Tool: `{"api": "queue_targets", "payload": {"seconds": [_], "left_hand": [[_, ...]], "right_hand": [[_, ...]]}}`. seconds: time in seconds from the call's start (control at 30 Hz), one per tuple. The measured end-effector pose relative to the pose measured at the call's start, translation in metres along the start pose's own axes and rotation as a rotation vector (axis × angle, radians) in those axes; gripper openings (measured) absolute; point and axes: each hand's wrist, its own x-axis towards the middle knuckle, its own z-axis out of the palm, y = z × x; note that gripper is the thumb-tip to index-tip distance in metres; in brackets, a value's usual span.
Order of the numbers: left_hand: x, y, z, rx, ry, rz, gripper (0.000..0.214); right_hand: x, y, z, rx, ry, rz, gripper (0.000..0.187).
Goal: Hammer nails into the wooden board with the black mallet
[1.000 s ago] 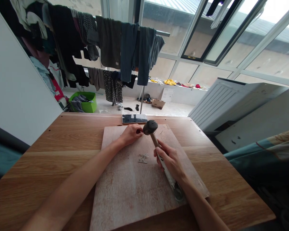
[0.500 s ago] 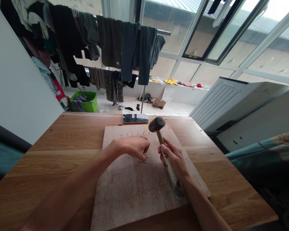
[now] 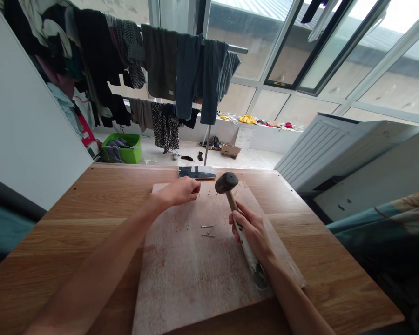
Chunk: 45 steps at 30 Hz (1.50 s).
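My right hand (image 3: 249,228) is wrapped round the handle of a hammer (image 3: 226,183), its dark head raised over the far part of a wooden board (image 3: 181,279). At the board's far left, my left hand (image 3: 185,190) is closed in a pinch; a thin nail tip (image 3: 199,194) shows by its fingertips, the rest hidden. Right of those fingers, several nails (image 3: 209,192) stand upright in a row along the far edge. Loose nails (image 3: 208,235) lie on the board's middle. Small dark holes dot its left part.
Under the board is a wooden table (image 3: 101,232). A phone (image 3: 197,172) lies just beyond the board's far edge. Past the table stand a drying rack with hanging clothes (image 3: 160,60) and a green basket (image 3: 132,149). A white appliance (image 3: 321,144) is at the right.
My left hand has moved from the loose nails up and left to the board's far edge, uncovering the nails. My right hand and the hammer have hardly moved.
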Motion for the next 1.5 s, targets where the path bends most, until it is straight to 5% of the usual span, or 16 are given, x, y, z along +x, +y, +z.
{"api": "queue_targets", "payload": {"seconds": [0.13,0.4,0.6,0.87,1.13,1.5], "left_hand": [[0.005,-0.017,0.007,-0.077,0.042,0.041,0.01],[0.01,-0.014,0.021,-0.104,0.134,0.143,0.013],[0.014,-0.031,0.04,-0.398,0.156,0.057,0.009],[0.014,-0.035,0.046,-0.438,0.26,0.071,0.009],[0.015,-0.034,0.049,-0.449,0.309,0.049,0.008],[0.015,-0.035,0.05,-0.442,0.332,0.073,0.007]], "right_hand": [[0.0,-0.001,0.001,-0.023,-0.002,-0.002,0.058],[-0.001,-0.001,0.002,-0.035,-0.001,-0.002,0.055],[-0.001,-0.007,0.003,-0.005,-0.009,0.013,0.051],[0.004,-0.031,0.023,0.048,-0.033,-0.033,0.031],[0.005,0.002,0.042,0.044,-0.032,-0.033,0.049],[-0.002,0.003,0.041,-0.014,-0.034,-0.071,0.051]]}}
